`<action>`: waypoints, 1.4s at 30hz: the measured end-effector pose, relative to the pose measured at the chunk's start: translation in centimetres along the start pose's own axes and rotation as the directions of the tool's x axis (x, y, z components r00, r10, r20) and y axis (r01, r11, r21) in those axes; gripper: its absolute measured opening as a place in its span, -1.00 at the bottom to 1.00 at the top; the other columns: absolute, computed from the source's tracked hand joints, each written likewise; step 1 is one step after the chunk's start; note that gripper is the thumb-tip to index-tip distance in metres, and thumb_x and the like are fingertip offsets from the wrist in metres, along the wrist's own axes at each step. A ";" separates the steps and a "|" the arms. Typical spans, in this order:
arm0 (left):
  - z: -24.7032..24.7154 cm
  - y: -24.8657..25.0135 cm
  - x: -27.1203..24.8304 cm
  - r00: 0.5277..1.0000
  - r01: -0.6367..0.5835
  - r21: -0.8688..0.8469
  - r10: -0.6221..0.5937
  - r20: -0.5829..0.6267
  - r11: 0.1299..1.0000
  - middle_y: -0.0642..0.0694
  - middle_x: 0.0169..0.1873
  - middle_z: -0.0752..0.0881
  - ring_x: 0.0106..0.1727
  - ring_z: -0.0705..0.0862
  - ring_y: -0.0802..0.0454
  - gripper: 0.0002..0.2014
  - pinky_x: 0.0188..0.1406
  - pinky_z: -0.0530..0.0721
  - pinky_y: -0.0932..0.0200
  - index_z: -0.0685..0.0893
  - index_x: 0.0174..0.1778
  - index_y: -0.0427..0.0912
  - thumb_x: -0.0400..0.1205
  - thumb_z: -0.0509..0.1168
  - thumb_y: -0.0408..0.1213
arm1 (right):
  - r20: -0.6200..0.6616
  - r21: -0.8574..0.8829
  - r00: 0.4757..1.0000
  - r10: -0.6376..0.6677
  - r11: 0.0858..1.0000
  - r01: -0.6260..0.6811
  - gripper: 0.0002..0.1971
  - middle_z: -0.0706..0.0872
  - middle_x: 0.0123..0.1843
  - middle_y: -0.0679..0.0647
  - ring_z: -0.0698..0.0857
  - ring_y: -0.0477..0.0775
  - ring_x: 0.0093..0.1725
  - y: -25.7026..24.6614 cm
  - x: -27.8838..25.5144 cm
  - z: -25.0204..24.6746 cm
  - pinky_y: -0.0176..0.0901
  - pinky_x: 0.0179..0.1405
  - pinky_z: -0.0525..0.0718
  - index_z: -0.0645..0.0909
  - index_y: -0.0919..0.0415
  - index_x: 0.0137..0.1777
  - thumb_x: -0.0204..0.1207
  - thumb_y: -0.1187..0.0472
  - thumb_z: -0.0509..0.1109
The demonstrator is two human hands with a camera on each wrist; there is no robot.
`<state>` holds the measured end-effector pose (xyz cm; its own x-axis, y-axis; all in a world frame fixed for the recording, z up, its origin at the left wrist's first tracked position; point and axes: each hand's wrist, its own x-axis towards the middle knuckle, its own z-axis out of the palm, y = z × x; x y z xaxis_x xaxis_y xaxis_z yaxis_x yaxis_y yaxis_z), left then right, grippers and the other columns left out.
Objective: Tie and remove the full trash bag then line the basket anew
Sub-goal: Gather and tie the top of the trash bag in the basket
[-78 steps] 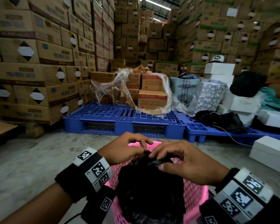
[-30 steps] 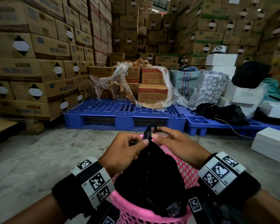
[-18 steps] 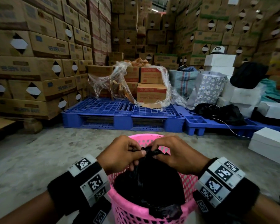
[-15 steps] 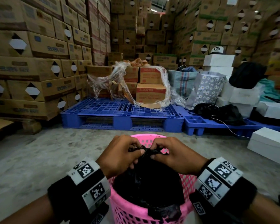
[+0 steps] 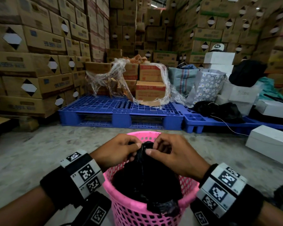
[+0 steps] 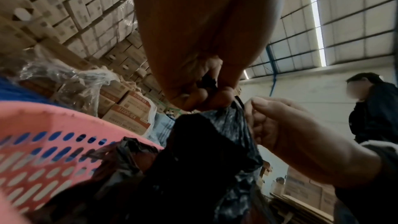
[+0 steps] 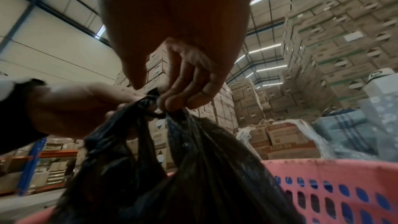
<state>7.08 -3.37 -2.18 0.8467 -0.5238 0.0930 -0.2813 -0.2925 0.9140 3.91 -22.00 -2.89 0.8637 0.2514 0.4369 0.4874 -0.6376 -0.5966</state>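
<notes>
A pink perforated plastic basket (image 5: 137, 211) stands on the concrete floor right in front of me, also seen in both wrist views (image 6: 41, 144) (image 7: 336, 186). Inside it sits a full black trash bag (image 5: 145, 175) (image 6: 204, 168) (image 7: 193, 168), its top gathered into a bunch above the rim. My left hand (image 5: 119, 149) (image 6: 206, 94) pinches the gathered top from the left. My right hand (image 5: 171, 152) (image 7: 183, 98) pinches it from the right, fingertips nearly meeting my left hand's. A loose flap of the bag hangs over the basket's near rim.
A blue plastic pallet (image 5: 121, 111) with wrapped cartons lies ahead. Stacked cardboard boxes (image 5: 31, 62) wall the left and back. White boxes (image 5: 271, 142), bags and a black heap sit at right. A person (image 6: 374, 108) stands behind in the left wrist view.
The bag top, pulled up high a second ago, has come back down. Both hands stay pinched on it, now working close together just above the basket rim.
</notes>
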 end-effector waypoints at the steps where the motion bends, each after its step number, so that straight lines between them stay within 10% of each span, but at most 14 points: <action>1: 0.1 -0.1 0.1 1.000 0.021 -0.028 -0.021 0.007 0.999 -0.03 -0.56 0.45 -0.61 0.46 0.20 -0.77 -0.60 0.39 0.41 0.54 -0.32 -0.26 0.66 0.11 -0.45 | 0.012 -0.020 1.000 0.010 1.000 -0.010 -0.76 0.72 -0.36 -0.06 0.63 -0.17 -0.42 -0.1 -0.1 0.2 -0.21 -0.38 0.62 0.62 0.08 -0.20 0.32 -0.04 0.53; 13: -0.3 -0.8 0.0 0.998 0.063 -0.143 -0.058 0.033 0.988 0.03 -0.65 0.56 -0.64 0.52 0.14 -0.76 -0.66 0.41 0.39 0.60 -0.34 -0.24 0.63 0.16 -0.45 | 0.075 -0.315 0.988 -0.138 0.936 0.155 -0.87 0.85 -0.10 0.08 0.75 0.11 -0.10 -0.5 -0.3 0.2 -0.03 -0.13 0.67 0.70 0.10 -0.05 0.48 0.20 0.35; 17: -1.2 -1.5 -0.1 0.998 -0.045 0.109 0.051 -0.047 0.993 0.00 -0.68 0.60 -0.60 0.55 0.09 -0.85 -0.60 0.52 0.34 0.69 -0.12 -0.34 0.63 0.19 -0.45 | 0.086 -0.378 0.987 -0.137 0.912 0.159 -0.90 0.83 -0.15 0.06 0.74 0.13 -0.13 0.4 -0.3 -1.4 0.00 -0.18 0.68 0.67 0.08 -0.11 0.46 0.22 0.33; 20: -3.3 -2.8 -1.3 0.985 -0.096 0.429 0.147 -0.087 0.898 0.01 -0.67 0.59 -0.62 0.55 0.19 -0.88 -0.55 0.57 0.31 0.70 -0.19 -0.20 0.60 0.26 -0.41 | 0.092 -0.454 0.995 -0.028 0.889 0.068 -0.92 0.82 -0.23 0.10 0.75 0.18 -0.21 3.4 -0.9 -4.0 0.00 -0.30 0.67 0.68 0.10 -0.16 0.43 0.28 0.38; 25: -5.5 -5.4 -2.9 0.988 -0.135 0.855 0.131 0.079 0.501 0.02 -0.44 0.68 -0.27 0.68 0.03 -0.94 -0.30 0.54 0.08 0.66 -0.21 -0.05 0.55 0.30 -0.21 | 0.245 -0.607 0.957 0.154 0.794 0.027 -0.94 0.77 -0.29 0.15 0.71 0.31 -0.25 7.7 -3.7 -4.8 0.10 -0.38 0.65 0.60 0.09 -0.24 0.36 0.27 0.35; 34: -6.6 -7.1 -3.4 0.995 -0.040 0.929 0.098 0.004 0.368 -0.26 -0.18 0.75 -0.07 0.67 -0.31 -0.87 -0.30 0.41 0.03 0.62 -0.09 -0.04 0.61 0.18 -0.15 | 0.234 -0.723 0.950 0.208 0.690 0.027 -0.87 0.79 -0.10 0.02 0.72 0.21 -0.11 9.3 -4.4 -6.4 0.08 -0.28 0.67 0.63 -0.02 -0.12 0.42 0.21 0.30; 38: -7.2 -7.2 -2.9 0.992 0.097 0.890 0.035 -0.125 0.447 -0.17 -0.21 0.72 -0.10 0.67 -0.16 -0.84 -0.27 0.50 0.04 0.58 -0.17 -0.07 0.63 0.19 -0.10 | 0.178 -0.635 0.971 0.158 0.772 -0.009 -0.88 0.79 -0.18 -0.04 0.73 0.09 -0.18 8.2 -4.1 -6.8 -0.01 -0.33 0.62 0.66 -0.04 -0.14 0.45 0.22 0.37; 42: -5.9 -4.8 -0.9 0.954 0.175 0.385 -0.059 -0.294 0.906 0.01 -0.71 0.52 -0.74 0.46 0.17 -0.69 -0.74 0.37 0.36 0.54 -0.44 -0.25 0.65 0.18 -0.34 | 0.129 -0.335 0.992 0.008 0.942 0.036 -0.87 0.77 -0.37 -0.09 0.70 -0.12 -0.33 4.5 -2.7 -6.9 -0.34 -0.42 0.55 0.68 0.01 -0.22 0.41 0.28 0.41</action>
<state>10.30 3.26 -4.29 0.9571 -0.2472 0.1509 -0.2808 -0.6647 0.6923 2.88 -30.61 -2.11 0.8768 0.3383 0.3417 0.4470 -0.8351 -0.3204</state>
